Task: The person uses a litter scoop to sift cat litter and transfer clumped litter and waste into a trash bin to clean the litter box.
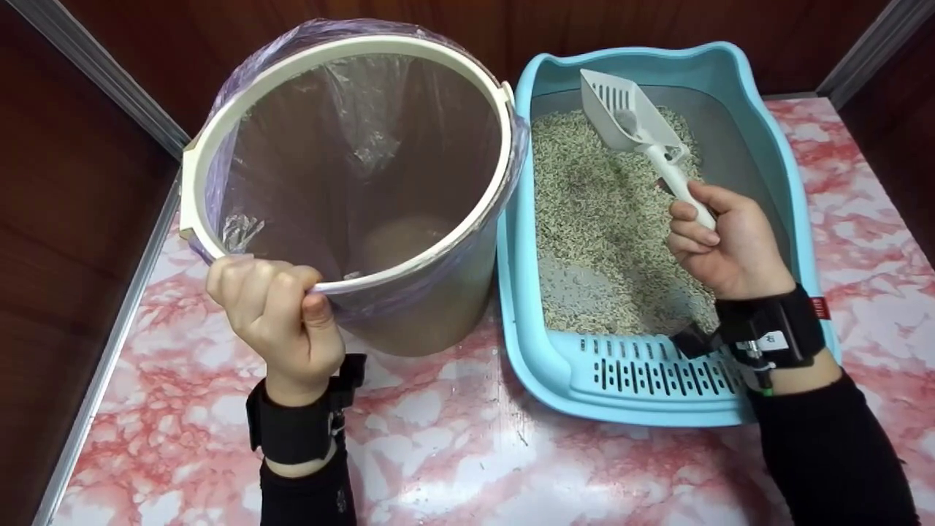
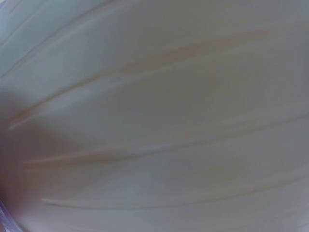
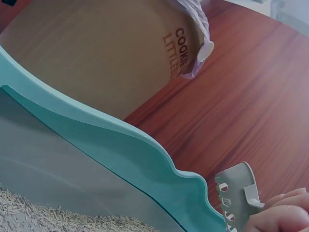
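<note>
My left hand [image 1: 270, 314] grips the near-left rim of a tall beige trash bin [image 1: 445, 314], its fingers over the edge and thumb outside. A thin purple-tinted bag [image 1: 226, 95] lines the bin and folds out over the rim. In my right hand [image 1: 730, 241] is the handle of a white slotted litter scoop [image 1: 676, 175], raised over a light-blue litter box [image 1: 537, 358]. A small grey clump [image 1: 626, 120] lies in the scoop. Pellet litter [image 1: 592, 197] covers much of the box floor, with greyish patches near the front. The left wrist view shows only a blurred, ridged pale surface close up.
Bin and litter box stand side by side on a red-and-white marbled surface [image 1: 431, 453]. Dark reddish wood panels [image 1: 657, 22] with metal edge strips rise behind and at both sides. The box's front ledge [image 1: 657, 376] is perforated.
</note>
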A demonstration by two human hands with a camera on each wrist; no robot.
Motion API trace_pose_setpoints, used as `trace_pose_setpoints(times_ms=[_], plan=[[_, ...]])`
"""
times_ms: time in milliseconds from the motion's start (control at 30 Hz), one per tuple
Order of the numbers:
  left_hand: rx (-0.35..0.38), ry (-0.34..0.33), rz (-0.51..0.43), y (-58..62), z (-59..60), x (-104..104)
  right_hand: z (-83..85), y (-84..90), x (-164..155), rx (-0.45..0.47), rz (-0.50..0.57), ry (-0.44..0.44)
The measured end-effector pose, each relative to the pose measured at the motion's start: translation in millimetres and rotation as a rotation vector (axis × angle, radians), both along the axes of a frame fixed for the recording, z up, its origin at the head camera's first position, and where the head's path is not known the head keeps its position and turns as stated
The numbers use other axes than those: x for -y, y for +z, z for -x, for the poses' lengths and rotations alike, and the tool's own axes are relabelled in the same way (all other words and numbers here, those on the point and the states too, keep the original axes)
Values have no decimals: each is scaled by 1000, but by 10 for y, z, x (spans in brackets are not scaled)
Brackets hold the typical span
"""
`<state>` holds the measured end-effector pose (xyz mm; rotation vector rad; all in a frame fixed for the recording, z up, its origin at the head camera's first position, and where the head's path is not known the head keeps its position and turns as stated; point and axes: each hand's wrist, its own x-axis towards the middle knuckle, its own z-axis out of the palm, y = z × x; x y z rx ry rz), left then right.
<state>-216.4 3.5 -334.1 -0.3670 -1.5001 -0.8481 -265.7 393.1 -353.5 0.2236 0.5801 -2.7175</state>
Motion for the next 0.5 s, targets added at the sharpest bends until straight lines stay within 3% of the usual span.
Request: trace_pose_setpoints(times_ms=[167,267,400,500], plan=[[-3,-4,-1,0,0,-3,-5,7,14,-11,-50,-26],[-8,-9,-3,-2,3,-4,-29,29,71,-78,-242,-105],[-15,-13,-3,-17,15,6,-70,39,164,-191,-586,-270],[-20,-18,0,-34,29,25,-80,36,220,-240,-778,-378]])
